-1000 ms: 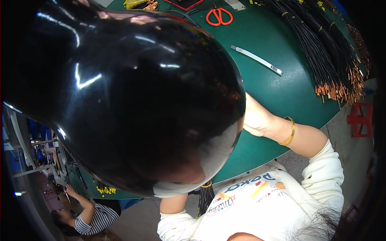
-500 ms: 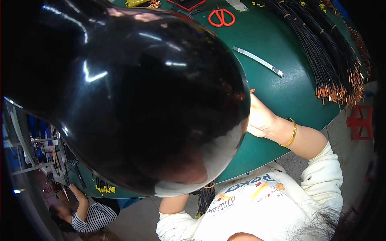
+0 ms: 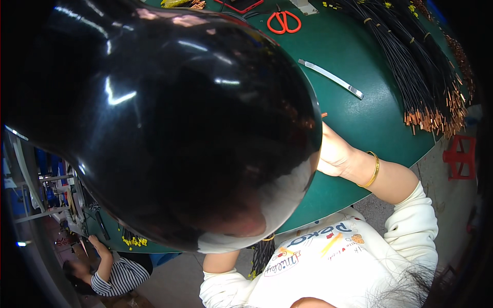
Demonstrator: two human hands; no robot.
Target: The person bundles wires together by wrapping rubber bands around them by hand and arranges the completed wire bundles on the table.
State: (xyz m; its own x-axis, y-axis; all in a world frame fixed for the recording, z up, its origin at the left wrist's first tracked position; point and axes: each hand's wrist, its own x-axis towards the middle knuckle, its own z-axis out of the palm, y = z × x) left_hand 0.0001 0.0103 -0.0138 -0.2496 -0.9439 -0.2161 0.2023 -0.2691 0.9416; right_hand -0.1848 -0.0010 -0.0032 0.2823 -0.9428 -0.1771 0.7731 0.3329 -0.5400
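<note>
A large glossy black dome, perhaps a lamp head (image 3: 205,128), fills the left and middle of the view and covers most of the work area. My right hand (image 3: 335,150), with a gold bangle at its wrist, reaches in under the dome's right edge. Only the back of the hand and the wrist show; its fingers are hidden. Just above that hand a small copper-coloured tip (image 3: 324,115) pokes out from behind the dome. My left forearm (image 3: 222,262) goes up behind the dome's lower edge, and the left hand itself is hidden.
On the green table (image 3: 354,123) lie a silver metal strip (image 3: 331,78), red-handled scissors (image 3: 284,22) and large bundles of black cables with copper ends (image 3: 411,66). A red stool (image 3: 459,157) stands at the right. Another person in stripes (image 3: 123,277) works at the lower left.
</note>
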